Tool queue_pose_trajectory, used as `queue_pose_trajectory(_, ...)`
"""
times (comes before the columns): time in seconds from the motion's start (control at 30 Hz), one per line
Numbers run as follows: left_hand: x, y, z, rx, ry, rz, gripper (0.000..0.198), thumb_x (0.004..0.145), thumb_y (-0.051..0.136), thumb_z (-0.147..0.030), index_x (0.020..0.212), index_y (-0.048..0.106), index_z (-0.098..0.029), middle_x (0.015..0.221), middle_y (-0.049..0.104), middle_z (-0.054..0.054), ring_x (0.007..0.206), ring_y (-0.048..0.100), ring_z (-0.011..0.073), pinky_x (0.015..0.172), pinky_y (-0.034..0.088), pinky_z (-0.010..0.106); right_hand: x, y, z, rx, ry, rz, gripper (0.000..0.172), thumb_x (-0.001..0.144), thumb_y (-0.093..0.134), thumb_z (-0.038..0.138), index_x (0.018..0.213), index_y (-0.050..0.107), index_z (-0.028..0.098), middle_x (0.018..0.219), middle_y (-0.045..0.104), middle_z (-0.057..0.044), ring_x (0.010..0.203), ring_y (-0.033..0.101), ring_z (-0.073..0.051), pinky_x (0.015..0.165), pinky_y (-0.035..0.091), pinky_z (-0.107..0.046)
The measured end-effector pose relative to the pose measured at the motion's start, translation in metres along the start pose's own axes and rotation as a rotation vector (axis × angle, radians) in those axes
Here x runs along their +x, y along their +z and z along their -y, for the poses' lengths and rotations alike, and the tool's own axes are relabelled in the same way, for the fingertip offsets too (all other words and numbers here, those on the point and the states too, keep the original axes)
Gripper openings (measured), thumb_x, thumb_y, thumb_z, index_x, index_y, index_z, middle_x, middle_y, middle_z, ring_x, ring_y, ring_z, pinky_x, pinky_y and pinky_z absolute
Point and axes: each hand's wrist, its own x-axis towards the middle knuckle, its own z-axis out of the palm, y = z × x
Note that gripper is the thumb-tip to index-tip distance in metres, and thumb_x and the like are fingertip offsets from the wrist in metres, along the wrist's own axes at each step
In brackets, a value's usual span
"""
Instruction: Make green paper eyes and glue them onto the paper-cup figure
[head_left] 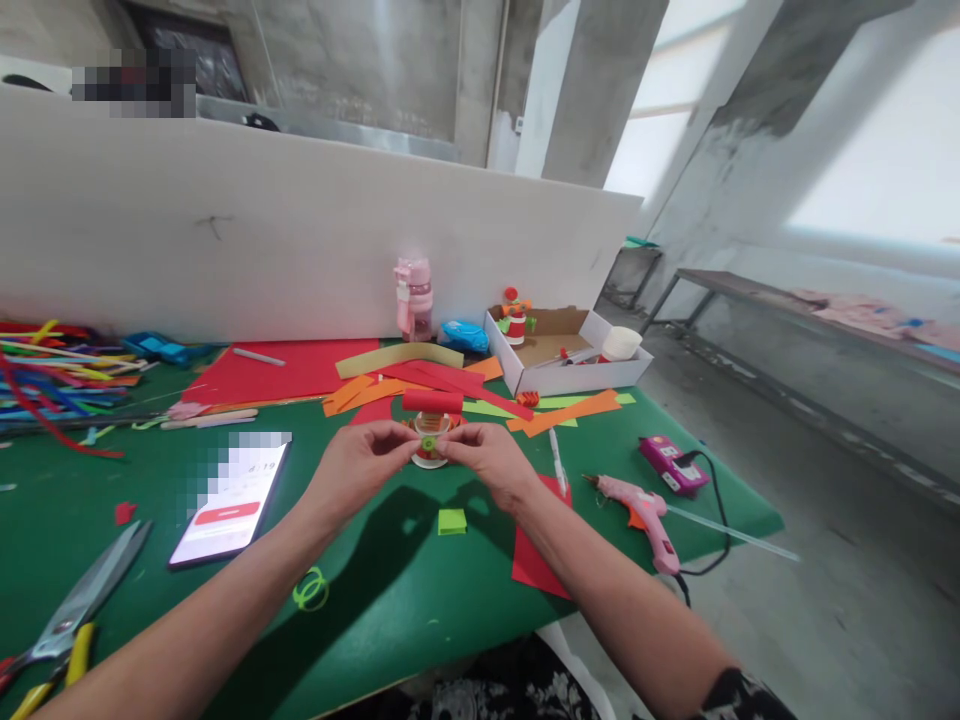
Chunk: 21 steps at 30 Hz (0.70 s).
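My left hand (373, 447) and my right hand (487, 458) meet at the centre, fingertips closed on a small green paper coil (428, 443). Right behind it stands a round, white-rimmed piece (430, 463), mostly covered by my fingers; its exact kind is unclear. A red paper roll (433, 402) lies just beyond. Below my hands, a light green paper square (452, 521) rests on the green tabletop (360, 600). Thin green paper rings (310, 590) lie nearer to me on the left, and red paper (536, 550) is under my right forearm.
Scissors (94, 590) and a phone (231, 505) lie on the left. To the right are a pink glue gun (637, 505) with its cord and a purple power box (673, 465). A white tray (592, 376), pink bottle (415, 300) and coloured strips (420, 375) stand or lie behind.
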Motion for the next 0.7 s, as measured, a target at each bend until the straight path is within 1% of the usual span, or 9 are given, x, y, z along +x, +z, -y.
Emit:
queue_pose_trajectory(0.17, 0.000, 0.001, 0.001, 0.064, 0.033, -0.006, 0.028, 0.062, 0.067, -0.050, 0.066, 0.073, -0.023, 0.067, 0.073, 0.002, 0.066, 0.064, 0.0199, 0.067, 0.050, 0.031, 0.002, 0.000, -0.003, -0.034, -0.020, 0.014, 0.026, 0.057, 0.083, 0.040, 0.067, 0.073, 0.018, 0.069, 0.071, -0.001, 0.076, 0.067, -0.019, 0.079, 0.049, -0.033)
queue_pose_trajectory(0.23, 0.002, -0.001, 0.001, 0.078, 0.048, -0.007, 0.028, 0.063, 0.067, -0.050, 0.065, 0.072, -0.023, 0.065, 0.072, 0.002, 0.063, 0.063, 0.0192, 0.065, 0.049, 0.031, 0.003, 0.000, -0.003, -0.069, -0.045, 0.030, 0.024, 0.061, 0.081, 0.038, 0.072, 0.074, 0.018, 0.074, 0.072, -0.001, 0.077, 0.067, -0.019, 0.077, 0.049, -0.033)
queue_pose_trajectory(0.3, 0.006, -0.006, 0.002, 0.067, 0.046, -0.025, 0.029, 0.063, 0.068, -0.051, 0.066, 0.072, -0.023, 0.064, 0.071, 0.002, 0.062, 0.062, 0.0186, 0.063, 0.048, 0.030, 0.004, -0.002, -0.001, -0.138, -0.100, -0.006, 0.023, 0.069, 0.075, 0.037, 0.081, 0.074, 0.018, 0.077, 0.072, -0.002, 0.074, 0.065, -0.018, 0.074, 0.050, -0.032)
queue_pose_trajectory(0.4, 0.018, -0.014, 0.007, 0.022, 0.045, -0.082, 0.032, 0.060, 0.072, -0.054, 0.068, 0.073, -0.022, 0.067, 0.071, 0.003, 0.062, 0.061, 0.0186, 0.061, 0.047, 0.030, 0.009, -0.009, 0.007, -0.331, -0.330, -0.173, 0.023, 0.081, 0.064, 0.034, 0.097, 0.070, 0.019, 0.082, 0.070, -0.004, 0.075, 0.063, -0.019, 0.073, 0.052, -0.034)
queue_pose_trajectory(0.47, 0.027, -0.017, 0.010, -0.016, 0.047, -0.114, 0.034, 0.057, 0.075, -0.054, 0.067, 0.073, -0.022, 0.067, 0.071, 0.004, 0.062, 0.060, 0.0182, 0.060, 0.045, 0.030, 0.017, -0.014, 0.015, -0.516, -0.546, -0.221, 0.026, 0.082, 0.063, 0.028, 0.105, 0.067, 0.020, 0.097, 0.070, -0.007, 0.092, 0.064, -0.022, 0.086, 0.051, -0.038)
queue_pose_trajectory(0.53, 0.034, -0.017, 0.013, -0.053, 0.041, -0.125, 0.036, 0.054, 0.077, -0.055, 0.066, 0.073, -0.021, 0.066, 0.070, 0.004, 0.061, 0.058, 0.0169, 0.059, 0.044, 0.029, 0.028, -0.018, 0.022, -0.681, -0.674, -0.143, 0.035, 0.077, 0.069, 0.023, 0.112, 0.066, 0.021, 0.115, 0.067, -0.009, 0.112, 0.059, -0.026, 0.101, 0.046, -0.043)
queue_pose_trajectory(0.57, 0.037, -0.016, 0.014, -0.068, 0.037, -0.124, 0.037, 0.054, 0.077, -0.055, 0.067, 0.073, -0.020, 0.066, 0.070, 0.004, 0.060, 0.058, 0.0162, 0.058, 0.044, 0.028, 0.033, -0.019, 0.025, -0.731, -0.683, -0.075, 0.040, 0.076, 0.071, 0.021, 0.115, 0.065, 0.022, 0.122, 0.065, -0.009, 0.118, 0.057, -0.027, 0.104, 0.043, -0.045)
queue_pose_trajectory(0.63, 0.040, -0.011, 0.016, -0.086, 0.037, -0.113, 0.038, 0.055, 0.075, -0.055, 0.068, 0.073, -0.020, 0.068, 0.071, 0.004, 0.061, 0.057, 0.0157, 0.058, 0.044, 0.028, 0.044, -0.019, 0.027, -0.759, -0.623, 0.048, 0.047, 0.074, 0.074, 0.020, 0.119, 0.064, 0.022, 0.127, 0.063, -0.009, 0.121, 0.057, -0.026, 0.105, 0.043, -0.045)
queue_pose_trajectory(0.7, 0.041, -0.007, 0.016, -0.092, 0.042, -0.099, 0.037, 0.057, 0.074, -0.054, 0.069, 0.074, -0.020, 0.069, 0.071, 0.004, 0.062, 0.058, 0.0158, 0.058, 0.045, 0.028, 0.051, -0.018, 0.026, -0.737, -0.541, 0.113, 0.050, 0.072, 0.076, 0.021, 0.120, 0.064, 0.022, 0.128, 0.064, -0.008, 0.118, 0.060, -0.025, 0.103, 0.046, -0.044)
